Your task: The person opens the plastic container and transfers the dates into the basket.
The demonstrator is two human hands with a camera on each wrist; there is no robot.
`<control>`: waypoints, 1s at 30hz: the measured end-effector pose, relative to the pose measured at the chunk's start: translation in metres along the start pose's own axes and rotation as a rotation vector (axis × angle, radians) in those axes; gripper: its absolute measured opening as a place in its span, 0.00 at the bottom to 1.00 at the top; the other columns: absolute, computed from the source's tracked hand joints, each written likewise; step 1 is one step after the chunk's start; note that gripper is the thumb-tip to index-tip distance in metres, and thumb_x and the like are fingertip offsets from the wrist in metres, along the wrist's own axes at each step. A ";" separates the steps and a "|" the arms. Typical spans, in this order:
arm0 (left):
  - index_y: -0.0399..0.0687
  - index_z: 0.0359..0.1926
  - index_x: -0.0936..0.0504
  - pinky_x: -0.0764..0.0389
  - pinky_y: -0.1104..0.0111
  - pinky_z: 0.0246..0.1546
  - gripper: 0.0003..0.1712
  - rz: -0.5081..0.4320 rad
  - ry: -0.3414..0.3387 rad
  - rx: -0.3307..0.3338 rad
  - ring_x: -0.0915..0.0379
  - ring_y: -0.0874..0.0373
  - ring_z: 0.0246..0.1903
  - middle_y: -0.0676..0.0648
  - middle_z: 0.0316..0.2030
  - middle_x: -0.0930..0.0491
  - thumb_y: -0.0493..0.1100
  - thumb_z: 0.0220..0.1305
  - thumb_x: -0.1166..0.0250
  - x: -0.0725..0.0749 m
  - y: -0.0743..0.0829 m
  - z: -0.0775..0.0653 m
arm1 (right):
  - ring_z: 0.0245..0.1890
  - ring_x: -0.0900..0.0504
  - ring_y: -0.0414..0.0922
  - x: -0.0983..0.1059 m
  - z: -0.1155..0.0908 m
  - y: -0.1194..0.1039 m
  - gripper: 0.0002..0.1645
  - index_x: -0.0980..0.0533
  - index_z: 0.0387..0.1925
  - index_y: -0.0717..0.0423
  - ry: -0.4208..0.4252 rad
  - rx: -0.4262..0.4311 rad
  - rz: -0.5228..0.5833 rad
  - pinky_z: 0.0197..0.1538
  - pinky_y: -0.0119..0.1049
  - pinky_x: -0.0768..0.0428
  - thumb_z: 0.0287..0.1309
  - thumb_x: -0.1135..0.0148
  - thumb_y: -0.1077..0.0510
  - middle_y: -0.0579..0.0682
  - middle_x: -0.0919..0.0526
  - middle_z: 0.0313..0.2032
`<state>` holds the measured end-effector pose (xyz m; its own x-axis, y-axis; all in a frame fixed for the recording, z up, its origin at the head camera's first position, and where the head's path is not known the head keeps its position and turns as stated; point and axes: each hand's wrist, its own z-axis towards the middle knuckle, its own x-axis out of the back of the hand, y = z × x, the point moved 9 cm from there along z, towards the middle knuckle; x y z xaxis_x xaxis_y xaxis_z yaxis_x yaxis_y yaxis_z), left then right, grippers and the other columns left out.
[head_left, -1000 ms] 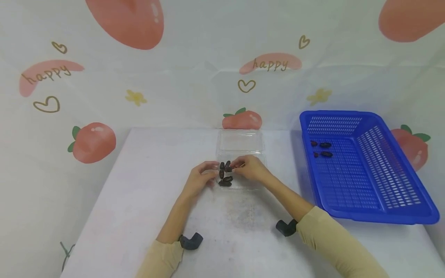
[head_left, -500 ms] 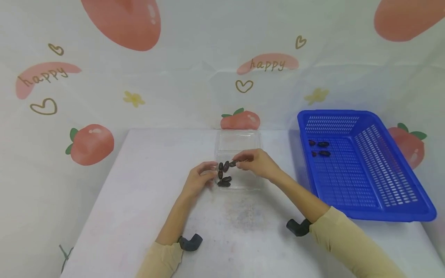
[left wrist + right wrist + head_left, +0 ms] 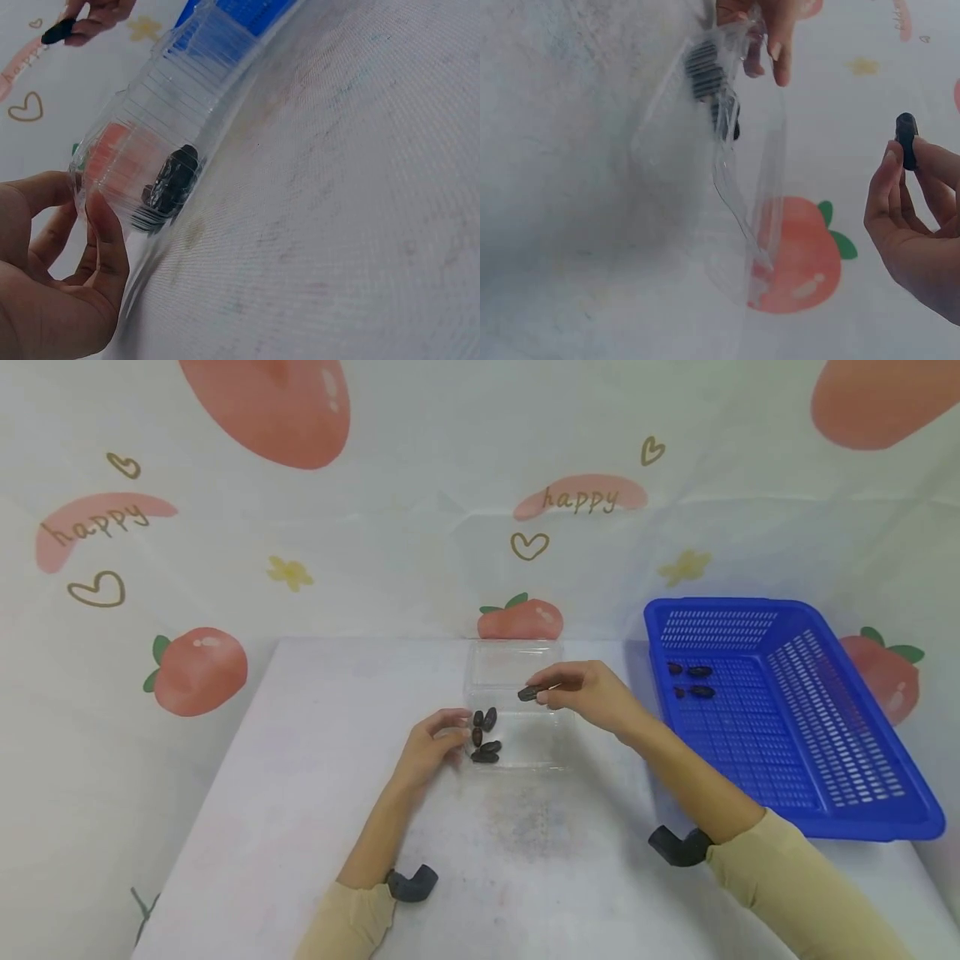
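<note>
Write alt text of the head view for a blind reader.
A right hand pinches a dark oval piece above an open clear plastic box holding five more pieces; the left hand grips the box's left edge. To the right, a blue basket holds four similar pieces.

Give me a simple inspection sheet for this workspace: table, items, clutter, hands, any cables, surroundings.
Surface: white covering, blotchy near the front of the container.
Items: clear container, lid open, five dark pieces inside; blue basket at right with four small pieces.
Clutter: nothing seen.
Left hand: pinches the container's edge.
Right hand: pinches one dark piece, raised off the table.
Cables: thin dark cord-like shape at lower left; cannot tell what it is.
Surroundings: white backdrop with printed red fruit, hearts and "happy".
</note>
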<state>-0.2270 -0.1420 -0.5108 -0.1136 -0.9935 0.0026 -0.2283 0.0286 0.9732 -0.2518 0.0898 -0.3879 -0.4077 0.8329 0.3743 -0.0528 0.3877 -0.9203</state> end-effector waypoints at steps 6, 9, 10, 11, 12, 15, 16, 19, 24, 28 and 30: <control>0.45 0.57 0.19 0.19 0.69 0.32 0.21 0.003 0.000 0.005 0.28 0.57 0.33 0.43 0.51 0.23 0.38 0.61 0.33 0.000 -0.001 0.001 | 0.46 0.16 0.50 0.024 -0.006 0.002 0.20 0.19 0.54 0.57 0.000 -0.007 0.047 0.51 0.37 0.18 0.64 0.34 0.54 0.54 0.14 0.47; 0.45 0.56 0.19 0.19 0.69 0.32 0.21 0.002 -0.002 0.002 0.27 0.57 0.33 0.43 0.51 0.23 0.37 0.61 0.33 0.000 -0.001 0.002 | 0.48 0.16 0.50 0.039 -0.012 0.003 0.22 0.20 0.56 0.56 0.003 -0.015 0.039 0.55 0.41 0.20 0.64 0.34 0.51 0.56 0.15 0.49; 0.46 0.56 0.19 0.19 0.69 0.32 0.21 0.001 -0.002 0.002 0.27 0.57 0.33 0.43 0.51 0.23 0.37 0.62 0.33 0.000 -0.001 0.002 | 0.48 0.16 0.49 0.045 -0.014 0.004 0.23 0.20 0.57 0.55 0.010 -0.023 0.027 0.57 0.42 0.21 0.64 0.34 0.50 0.55 0.15 0.50; 0.46 0.56 0.19 0.19 0.69 0.32 0.21 -0.001 -0.001 0.002 0.27 0.57 0.33 0.43 0.51 0.23 0.37 0.62 0.34 0.000 -0.001 0.002 | 0.47 0.16 0.47 0.050 -0.017 0.004 0.24 0.20 0.57 0.54 0.018 -0.032 0.013 0.58 0.45 0.22 0.64 0.34 0.48 0.55 0.15 0.50; 0.46 0.56 0.19 0.19 0.69 0.32 0.21 -0.003 -0.001 0.003 0.27 0.57 0.33 0.43 0.51 0.23 0.37 0.61 0.33 0.000 -0.002 0.002 | 0.47 0.16 0.47 0.056 -0.018 0.005 0.24 0.20 0.57 0.54 0.025 -0.040 0.008 0.60 0.47 0.23 0.63 0.34 0.47 0.55 0.15 0.50; 0.46 0.57 0.19 0.19 0.68 0.32 0.21 -0.006 0.001 0.009 0.27 0.57 0.33 0.43 0.51 0.23 0.38 0.61 0.33 0.001 -0.003 0.002 | 0.47 0.15 0.45 0.071 -0.023 0.010 0.26 0.20 0.58 0.53 0.052 -0.073 0.009 0.60 0.45 0.24 0.63 0.34 0.46 0.53 0.15 0.51; 0.46 0.57 0.19 0.19 0.68 0.32 0.21 -0.007 0.002 0.011 0.27 0.57 0.33 0.43 0.51 0.23 0.38 0.61 0.33 0.001 -0.004 0.002 | 0.46 0.15 0.45 0.075 -0.025 0.011 0.26 0.20 0.58 0.54 0.063 -0.082 0.029 0.59 0.43 0.22 0.63 0.34 0.46 0.52 0.15 0.50; 0.46 0.57 0.19 0.19 0.68 0.33 0.21 -0.003 0.005 0.019 0.27 0.57 0.33 0.43 0.51 0.23 0.38 0.61 0.33 0.002 -0.004 0.002 | 0.46 0.14 0.44 0.084 -0.026 0.015 0.25 0.21 0.58 0.59 0.083 -0.089 0.103 0.54 0.37 0.19 0.63 0.34 0.50 0.51 0.14 0.49; 0.47 0.56 0.19 0.19 0.68 0.32 0.21 -0.003 0.015 0.021 0.27 0.57 0.33 0.43 0.51 0.23 0.38 0.61 0.33 0.003 -0.003 0.000 | 0.46 0.14 0.43 0.099 -0.028 0.024 0.25 0.20 0.57 0.59 0.129 -0.118 0.107 0.51 0.35 0.18 0.63 0.34 0.50 0.49 0.14 0.49; 0.47 0.57 0.19 0.20 0.68 0.31 0.21 -0.007 0.026 0.011 0.27 0.58 0.33 0.43 0.51 0.23 0.37 0.61 0.33 0.003 -0.004 0.000 | 0.46 0.14 0.41 0.115 -0.036 0.029 0.30 0.21 0.60 0.57 0.147 -0.152 0.050 0.50 0.32 0.18 0.62 0.34 0.44 0.47 0.14 0.49; 0.46 0.57 0.19 0.19 0.69 0.31 0.21 -0.011 0.025 0.012 0.26 0.58 0.33 0.43 0.51 0.22 0.37 0.61 0.33 0.002 -0.004 0.001 | 0.46 0.15 0.40 0.125 -0.039 0.033 0.31 0.22 0.60 0.55 0.156 -0.169 0.027 0.50 0.32 0.18 0.61 0.34 0.42 0.46 0.14 0.49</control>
<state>-0.2268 -0.1440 -0.5152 -0.0873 -0.9962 -0.0022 -0.2405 0.0190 0.9705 -0.2688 0.2223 -0.3674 -0.2602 0.8897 0.3752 0.1150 0.4143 -0.9028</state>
